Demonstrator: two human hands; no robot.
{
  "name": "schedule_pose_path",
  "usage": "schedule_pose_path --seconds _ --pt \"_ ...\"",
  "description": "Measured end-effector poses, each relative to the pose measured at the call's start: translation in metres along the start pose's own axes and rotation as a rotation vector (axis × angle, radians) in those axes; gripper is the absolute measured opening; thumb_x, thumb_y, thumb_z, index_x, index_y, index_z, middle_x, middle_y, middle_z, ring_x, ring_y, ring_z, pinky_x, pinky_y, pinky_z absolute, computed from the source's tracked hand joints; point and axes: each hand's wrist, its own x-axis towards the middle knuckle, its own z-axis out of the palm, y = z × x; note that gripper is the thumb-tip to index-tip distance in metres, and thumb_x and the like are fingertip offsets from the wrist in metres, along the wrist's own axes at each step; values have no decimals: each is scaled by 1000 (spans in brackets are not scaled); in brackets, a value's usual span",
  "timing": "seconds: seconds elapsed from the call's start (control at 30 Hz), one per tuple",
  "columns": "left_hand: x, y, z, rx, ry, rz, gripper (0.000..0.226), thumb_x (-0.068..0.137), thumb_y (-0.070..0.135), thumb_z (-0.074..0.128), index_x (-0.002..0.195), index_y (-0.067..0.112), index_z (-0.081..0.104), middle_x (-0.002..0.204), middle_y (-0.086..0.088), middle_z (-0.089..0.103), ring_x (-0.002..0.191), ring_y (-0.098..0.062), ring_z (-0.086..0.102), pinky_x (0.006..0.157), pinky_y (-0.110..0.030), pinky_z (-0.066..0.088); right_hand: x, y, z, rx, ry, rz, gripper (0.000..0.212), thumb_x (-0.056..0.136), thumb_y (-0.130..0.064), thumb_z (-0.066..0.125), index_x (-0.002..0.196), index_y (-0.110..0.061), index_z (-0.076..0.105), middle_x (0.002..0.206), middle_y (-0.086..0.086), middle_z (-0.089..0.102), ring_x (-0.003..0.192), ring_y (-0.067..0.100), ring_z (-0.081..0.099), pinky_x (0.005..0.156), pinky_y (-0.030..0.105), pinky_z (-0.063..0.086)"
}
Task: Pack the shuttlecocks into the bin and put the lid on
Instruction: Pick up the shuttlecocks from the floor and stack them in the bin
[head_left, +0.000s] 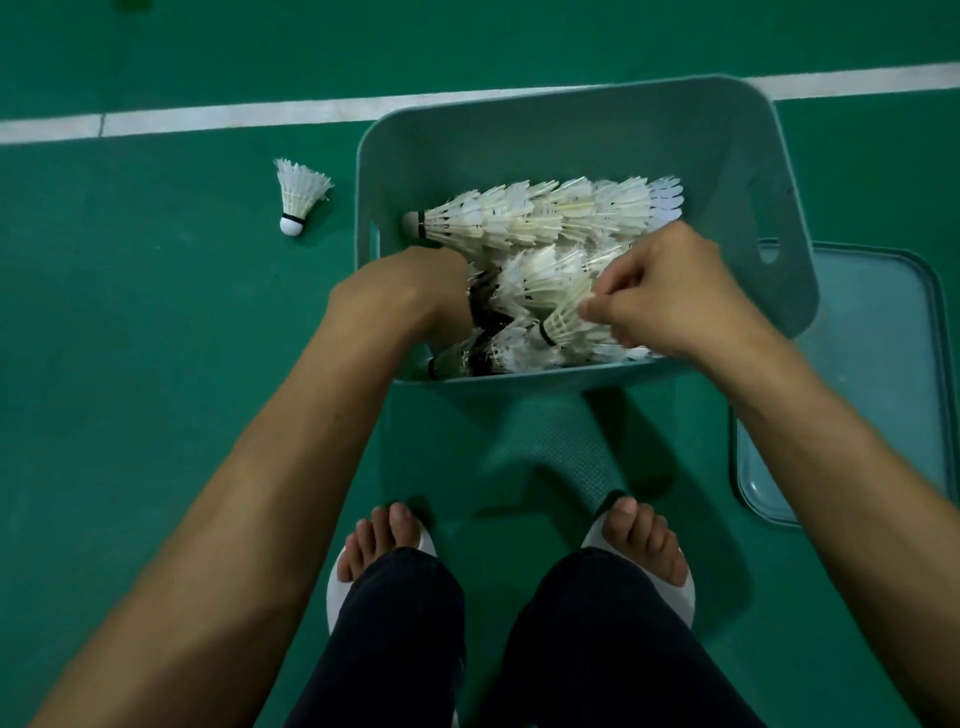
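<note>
Indoor badminton court, green textured sports floor (156, 364), painted white boundary line (260, 111), loose feather shuttlecock (298, 200) lying on it

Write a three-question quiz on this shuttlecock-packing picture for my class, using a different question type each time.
1. True or false: the lid is already on the bin.
2. Where is the loose shuttlecock? A) on the lid B) on the floor left of the bin C) between the feet
3. Short answer: what does the right hand pinch?

Key
1. False; it lies on the floor to the right of the bin.
2. B
3. A binned shuttlecock, by its feathers.
</note>
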Motion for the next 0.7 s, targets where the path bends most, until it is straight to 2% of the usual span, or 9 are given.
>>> schedule_pose_path --seconds 0.03,0.1,0.2,0.27,0.33,0.43,0.5,0.57,0.7 --pt "3 1 2 30 -13 5 8 79 1 62 76 7 59 81 -12 62 76 -31 64 71 -44 56 1 -1 5 21 -51 52 18 80 -15 87 67 -12 76 57 -1 72 54 8 71 69 31 61" --pt "9 4 7 48 -31 23 6 78 0 62 77 6 62 81 -12 64 76 -31 65 71 -44 56 5 -8 10 73 -157 127 12 82 -8 84 76 -1 76 66 12 75 61 23 75 74 43 65" --pt "19 3 16 5 -60 41 15 78 3 65 91 8 72 91 -11 70 81 -30 68 78 -45 61 9 -22 14 128 -276 195 11 84 1 79 90 9 72 79 23 75 63 28 72 74 43 65" --pt "24 1 23 -35 -70 62 31 77 5 65 106 12 75 102 -10 73 89 -31 69 83 -48 61 11 -26 17 149 -338 228 14 85 4 77 96 11 71 79 23 73 60 27 71 67 39 66" --pt "24 0 27 -77 -71 96 36 79 2 65 112 12 74 109 -12 73 97 -33 69 84 -48 61 15 -26 18 190 -363 272 20 85 6 76 102 14 69 77 22 70 61 27 71 61 38 64" --pt "26 -2 30 -93 -47 122 31 80 0 69 109 10 72 105 -13 72 93 -33 69 78 -45 61 19 -23 17 274 -389 326 24 86 9 74 107 18 65 84 25 68 69 31 71 60 43 63" --pt "26 -4 28 -98 -5 135 28 80 2 75 105 14 72 101 -10 70 88 -28 66 73 -39 57 19 -23 15 306 -379 332 17 87 10 72 101 16 64 81 24 66 63 29 70 60 43 63" --pt "26 -7 23 -119 51 140 30 78 4 80 102 18 71 98 -6 66 85 -25 64 72 -38 55 20 -21 12 326 -362 333 12 88 11 70 97 13 62 79 22 65 59 26 69 60 43 63" --pt "20 -7 17 -130 158 169 24 75 5 78 92 20 69 91 -3 66 81 -24 66 72 -37 56 21 -19 6 321 -355 345 7 90 13 67 90 9 61 92 24 68 66 27 69 59 43 62"
